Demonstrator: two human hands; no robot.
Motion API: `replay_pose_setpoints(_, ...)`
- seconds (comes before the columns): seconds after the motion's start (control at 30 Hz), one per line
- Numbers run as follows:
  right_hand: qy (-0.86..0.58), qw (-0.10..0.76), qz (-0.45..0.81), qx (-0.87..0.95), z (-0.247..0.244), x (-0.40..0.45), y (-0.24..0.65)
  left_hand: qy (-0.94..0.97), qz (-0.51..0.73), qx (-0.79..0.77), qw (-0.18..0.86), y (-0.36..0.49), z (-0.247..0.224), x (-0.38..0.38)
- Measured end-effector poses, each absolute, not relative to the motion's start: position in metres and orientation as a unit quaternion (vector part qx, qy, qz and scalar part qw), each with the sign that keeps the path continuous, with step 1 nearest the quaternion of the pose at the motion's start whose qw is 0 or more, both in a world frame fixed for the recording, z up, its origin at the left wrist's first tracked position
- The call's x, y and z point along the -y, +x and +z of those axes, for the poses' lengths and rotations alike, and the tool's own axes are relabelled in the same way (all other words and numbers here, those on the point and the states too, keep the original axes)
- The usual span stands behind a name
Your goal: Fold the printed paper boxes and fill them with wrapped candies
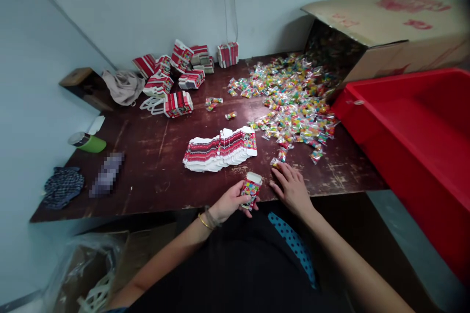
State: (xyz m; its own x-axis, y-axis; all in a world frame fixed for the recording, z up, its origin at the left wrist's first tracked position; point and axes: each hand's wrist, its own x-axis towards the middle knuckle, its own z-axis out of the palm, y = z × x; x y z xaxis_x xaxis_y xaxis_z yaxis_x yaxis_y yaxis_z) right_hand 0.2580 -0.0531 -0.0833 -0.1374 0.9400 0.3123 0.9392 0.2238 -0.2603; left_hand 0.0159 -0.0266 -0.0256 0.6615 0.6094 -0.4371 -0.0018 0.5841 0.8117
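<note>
My left hand (231, 203) holds a small printed candy box (251, 190) at the table's front edge, its white top flap standing up. My right hand (290, 187) rests at the table edge, fingertips on a wrapped candy packet (275, 162); whether they grip it I cannot tell. Just beyond lies a loose pile of clear packets of colourful candy (290, 98). A fanned row of flattened red and white boxes (220, 149) lies ahead of my left hand.
Bundled boxes (178, 103) stand at the back left. An open cardboard carton (389, 24) lies on its side at the back right, beside a red plastic tub (396, 122). A green cup (91, 143) and a checked cloth (64, 187) are at the left.
</note>
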Motion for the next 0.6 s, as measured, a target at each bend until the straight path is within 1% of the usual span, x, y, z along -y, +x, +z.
replay_pose_setpoints(0.07,-0.614,0.2,0.01,0.763,-0.083,0.068,0.247,0.406,0.204,-0.386,0.803,0.015,-0.029,0.027)
replay_pose_setpoints(0.2,-0.584,0.213,0.061,0.781,-0.086,0.094,0.234,0.384,0.207,-0.42,0.796,0.004,-0.03,0.027)
replay_pose_setpoints(0.33,-0.558,0.205,0.106,0.797,-0.083,0.079,0.25,0.363,0.193,-0.415,0.812,0.0,-0.029,0.027)
replay_pose_setpoints(0.47,-0.453,0.216,0.214,0.838,-0.069,0.065,0.26,0.357,0.201,-0.417,0.811,0.001,-0.029,0.029)
replay_pose_setpoints(0.6,-0.48,0.273,0.36,0.752,-0.041,0.081,0.243,0.342,0.183,-0.402,0.83,0.001,-0.029,0.033)
